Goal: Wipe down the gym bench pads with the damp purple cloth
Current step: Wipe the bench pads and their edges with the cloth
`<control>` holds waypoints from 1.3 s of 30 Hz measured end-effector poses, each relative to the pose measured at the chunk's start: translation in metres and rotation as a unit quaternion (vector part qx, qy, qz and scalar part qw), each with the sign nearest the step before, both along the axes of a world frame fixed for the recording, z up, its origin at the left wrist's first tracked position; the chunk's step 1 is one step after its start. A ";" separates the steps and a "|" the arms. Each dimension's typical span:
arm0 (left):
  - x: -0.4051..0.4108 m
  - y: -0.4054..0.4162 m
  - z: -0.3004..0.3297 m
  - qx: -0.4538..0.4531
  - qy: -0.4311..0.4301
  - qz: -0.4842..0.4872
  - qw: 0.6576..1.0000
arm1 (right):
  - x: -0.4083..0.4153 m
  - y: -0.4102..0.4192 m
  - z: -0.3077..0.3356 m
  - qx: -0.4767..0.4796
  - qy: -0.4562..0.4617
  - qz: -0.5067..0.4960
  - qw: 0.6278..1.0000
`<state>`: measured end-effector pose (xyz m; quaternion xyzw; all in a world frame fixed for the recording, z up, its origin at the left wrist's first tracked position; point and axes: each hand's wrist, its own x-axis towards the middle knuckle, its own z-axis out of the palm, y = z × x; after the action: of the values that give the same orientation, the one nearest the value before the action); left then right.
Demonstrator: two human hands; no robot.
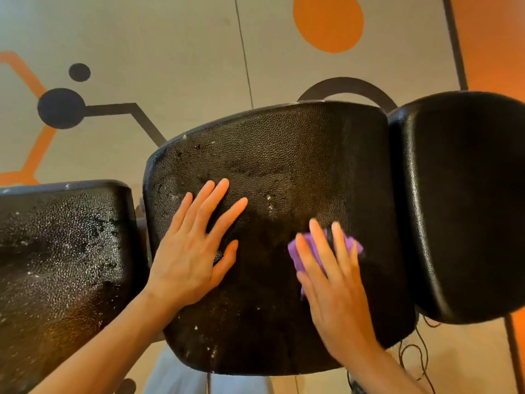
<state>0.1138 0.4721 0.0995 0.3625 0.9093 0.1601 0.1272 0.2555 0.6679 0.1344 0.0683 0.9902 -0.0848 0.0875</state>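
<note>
Wiping seems under way on the bench's middle pad (284, 155): left hand (193, 251) flat and spread, bracing; right hand (332, 282), fingers straight, pressing the purple cloth (297, 261) just right of it; next likely sweeping toward white flecks (269, 200) ahead of both hands.

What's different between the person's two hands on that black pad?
The left hand lies bare on the middle pad, fingers spread; the right hand presses the purple cloth beneath its fingers. The left hand is sharp, the right hand blurred. Both are flat, palms down, on the same pad.
</note>
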 end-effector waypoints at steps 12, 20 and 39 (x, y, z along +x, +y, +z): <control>0.001 -0.001 -0.001 0.030 0.011 0.004 0.999 | -0.032 0.000 -0.005 0.040 -0.001 0.006 0.999; 0.001 -0.003 0.003 0.010 0.005 -0.014 1.000 | -0.157 0.002 -0.012 0.039 0.066 -0.060 0.995; -0.008 -0.089 0.013 -0.092 0.031 0.033 0.995 | -0.023 -0.062 -0.007 0.060 0.000 0.008 0.998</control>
<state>0.1063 0.3835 0.1127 0.3235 0.9352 0.0689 0.1267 0.2329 0.6063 0.1272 0.0650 0.9941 -0.0247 0.0836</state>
